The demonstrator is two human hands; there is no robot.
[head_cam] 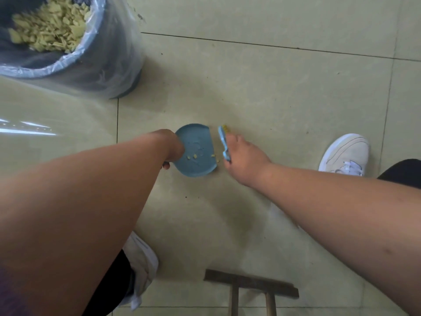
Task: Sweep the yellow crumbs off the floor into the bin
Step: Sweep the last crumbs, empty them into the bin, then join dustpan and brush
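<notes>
Left hand (173,147) was closed on the near edge of the blue dustpan (196,150), flat on the floor (284,92). Right hand (241,156) was clamped round the small blue brush (222,142), just beside the pan's open lip. A few yellow crumbs (193,156) lay in the pan, more at the brush tip; most filled the lined bin (109,65). Crumbs looked light, dry, flaky; likely to scatter. No writing legible.
</notes>
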